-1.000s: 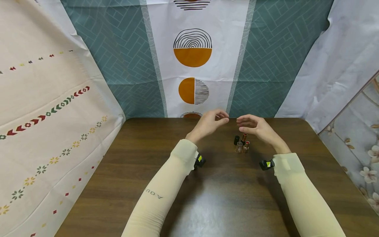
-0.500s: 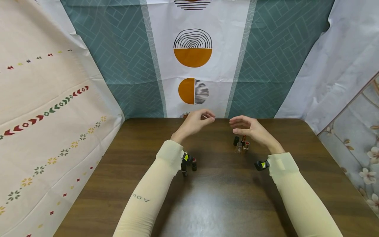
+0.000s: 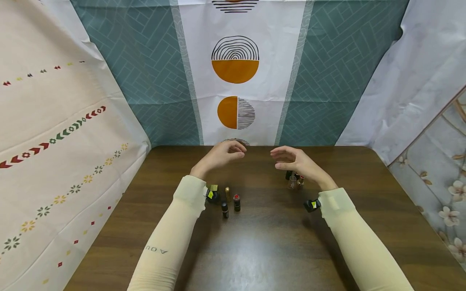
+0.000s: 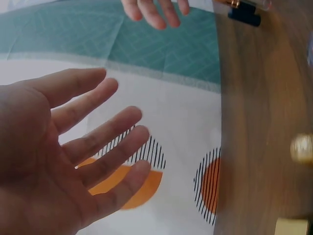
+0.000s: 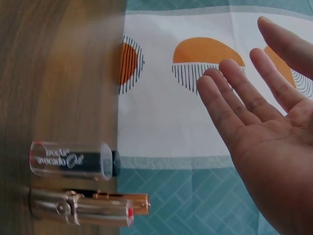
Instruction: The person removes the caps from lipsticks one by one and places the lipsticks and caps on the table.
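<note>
My left hand (image 3: 220, 157) hovers above the far left part of the table, fingers loosely bent and apart, holding nothing. Its palm and spread fingers (image 4: 120, 134) show in the left wrist view. Near that wrist stand a gold tube (image 3: 227, 193), a dark tube with a red top (image 3: 237, 203), a black-capped small tube (image 3: 225, 210) and a gold square-topped piece (image 3: 214, 188). My right hand (image 3: 296, 161) is also raised and holds nothing. Beneath it stand a clear tube with printed lettering (image 5: 71, 160), a gold lipstick tube (image 5: 80, 208) and a black tube (image 3: 289, 174), partly hidden.
A brown wooden table (image 3: 255, 250) lies under both arms. Patterned cloth (image 3: 160, 72) hangs behind its far edge. An embroidered cream cloth (image 3: 54, 161) borders the left side, and a floral cloth (image 3: 447, 194) the right.
My left hand has moved left and slightly down, uncovering the tubes near its wrist. The right hand has shifted left too, now covering part of the right cluster. The standing tubes keep their places.
</note>
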A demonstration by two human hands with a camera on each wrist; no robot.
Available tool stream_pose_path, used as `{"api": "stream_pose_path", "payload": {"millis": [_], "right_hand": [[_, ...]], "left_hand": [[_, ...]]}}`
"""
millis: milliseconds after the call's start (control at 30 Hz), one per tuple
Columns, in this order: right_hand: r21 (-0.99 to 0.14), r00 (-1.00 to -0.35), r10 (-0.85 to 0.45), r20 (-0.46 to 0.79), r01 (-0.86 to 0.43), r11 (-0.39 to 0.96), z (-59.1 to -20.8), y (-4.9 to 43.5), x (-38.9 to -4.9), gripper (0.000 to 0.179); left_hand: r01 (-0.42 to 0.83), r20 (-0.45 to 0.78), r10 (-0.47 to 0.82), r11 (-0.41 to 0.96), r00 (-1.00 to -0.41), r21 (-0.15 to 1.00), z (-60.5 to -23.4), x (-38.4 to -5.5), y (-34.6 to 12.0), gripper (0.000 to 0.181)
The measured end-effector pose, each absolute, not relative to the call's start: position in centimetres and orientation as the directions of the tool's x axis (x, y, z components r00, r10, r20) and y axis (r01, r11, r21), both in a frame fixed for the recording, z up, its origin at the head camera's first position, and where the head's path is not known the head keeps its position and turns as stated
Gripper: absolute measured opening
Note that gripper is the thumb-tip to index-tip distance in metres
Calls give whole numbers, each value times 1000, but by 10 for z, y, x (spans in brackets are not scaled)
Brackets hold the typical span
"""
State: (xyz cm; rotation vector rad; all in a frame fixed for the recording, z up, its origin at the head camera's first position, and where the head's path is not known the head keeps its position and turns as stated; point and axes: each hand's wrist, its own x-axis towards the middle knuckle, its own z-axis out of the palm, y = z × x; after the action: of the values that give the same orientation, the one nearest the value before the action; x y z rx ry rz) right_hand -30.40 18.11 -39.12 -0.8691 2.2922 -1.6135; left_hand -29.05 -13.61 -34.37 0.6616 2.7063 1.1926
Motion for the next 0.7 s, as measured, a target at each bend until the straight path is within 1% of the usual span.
{"api": "stream_pose_path", "payload": {"millis": [200, 400, 600, 700], "right_hand": [[-913, -796, -583, 164, -346, 215, -395, 170, -306, 50], [-895, -788, -593, 165, -373, 247, -399, 163, -308, 49], [-891, -781, -604, 157, -376, 256, -403, 158, -308, 49], [-893, -782, -607, 142, -365, 261, -405, 156, -307, 50]], "left_hand": [[321, -25, 474, 634, -880, 704, -340, -288, -157, 26], [293, -155, 510, 687, -846, 665, -337, -283, -176, 28], [299, -277, 574, 709, -770, 638, -336, -280, -188, 33], [271, -340, 570, 730, -748, 628, -338, -279, -191, 39]]}}
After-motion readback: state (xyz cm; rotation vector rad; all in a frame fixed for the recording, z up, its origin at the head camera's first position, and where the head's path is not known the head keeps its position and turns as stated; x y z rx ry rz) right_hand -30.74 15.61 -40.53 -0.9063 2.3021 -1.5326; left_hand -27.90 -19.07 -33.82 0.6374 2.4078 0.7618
